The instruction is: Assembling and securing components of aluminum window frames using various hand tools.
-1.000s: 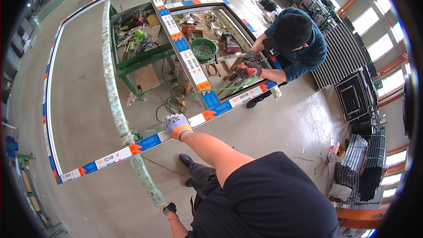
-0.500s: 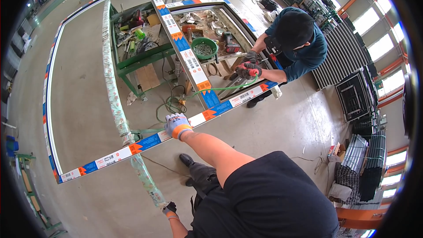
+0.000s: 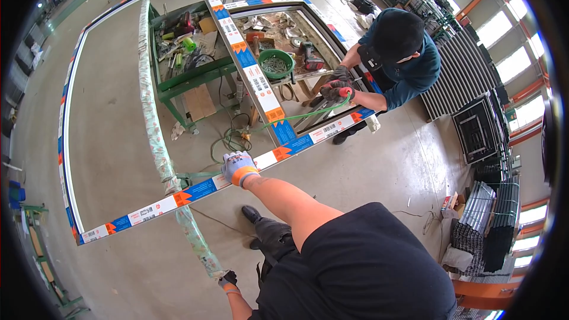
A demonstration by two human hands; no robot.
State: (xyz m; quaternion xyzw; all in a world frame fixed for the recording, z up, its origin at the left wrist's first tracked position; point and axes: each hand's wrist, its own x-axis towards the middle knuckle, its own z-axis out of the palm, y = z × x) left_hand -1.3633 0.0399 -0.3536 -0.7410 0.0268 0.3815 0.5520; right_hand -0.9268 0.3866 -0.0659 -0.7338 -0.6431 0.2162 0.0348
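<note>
A large window frame (image 3: 148, 212), covered in blue, white and orange protective film, spans the view. My right hand (image 3: 239, 168), in a grey glove with an orange cuff, is closed over its near bar. A long beam wrapped in pale green patterned film (image 3: 155, 124) runs beneath the frame. Low at the bottom, my left hand (image 3: 228, 280), also gloved, is closed at the beam's near end; its fingers are partly hidden. Across the frame, a co-worker (image 3: 394, 62) in a dark cap bends over the right corner, gloved hands around a red tool with a green hose (image 3: 296, 120).
Under the frame stands a green workbench (image 3: 195, 77) with scattered tools, a green bowl (image 3: 275, 64) of screws and a cordless drill (image 3: 310, 58). Hose and cable coils (image 3: 234, 139) lie on the floor. Stacked metal profiles (image 3: 474, 219) line the right side.
The co-worker's hands and the red tool have shifted slightly, and the green hose moved with them. Both my hands stay in the same places.
</note>
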